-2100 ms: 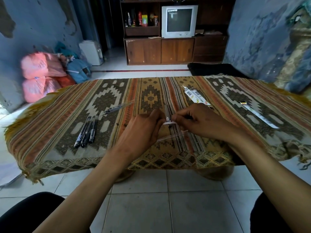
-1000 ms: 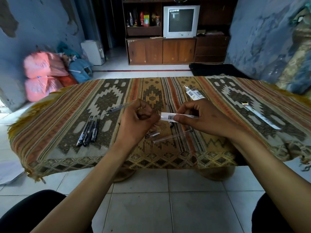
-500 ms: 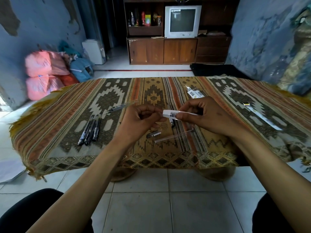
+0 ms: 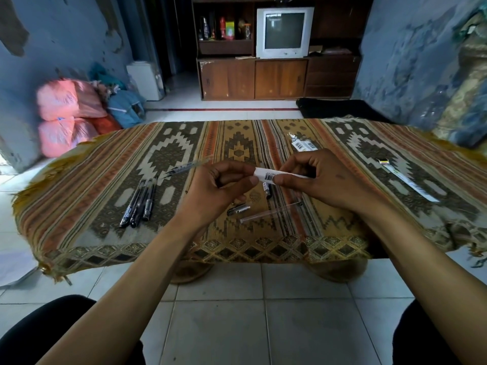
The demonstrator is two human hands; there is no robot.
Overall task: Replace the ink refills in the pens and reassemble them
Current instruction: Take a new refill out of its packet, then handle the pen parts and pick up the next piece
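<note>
Blue walls [image 4: 66, 35] all round, the paint patchy and peeling. Straight ahead stands a dark wooden cabinet [image 4: 253, 79] with a white television [image 4: 284, 31] on it and bottles [image 4: 224, 29] on the shelf beside. Pale floor tiles [image 4: 232, 320] run underneath, a red stripe crossing them far off. At the left wall, pink bags [image 4: 63, 114] piled up, a blue bag [image 4: 126, 104] next to them, a white box [image 4: 145, 80] behind. A dark mat [image 4: 334, 108] lies before the cabinet. The low surface [image 4: 87, 185] wears a patterned woven cloth.

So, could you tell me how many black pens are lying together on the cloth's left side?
3: the black pens lie side by side left of the left hand, tips toward the viewer.
</note>
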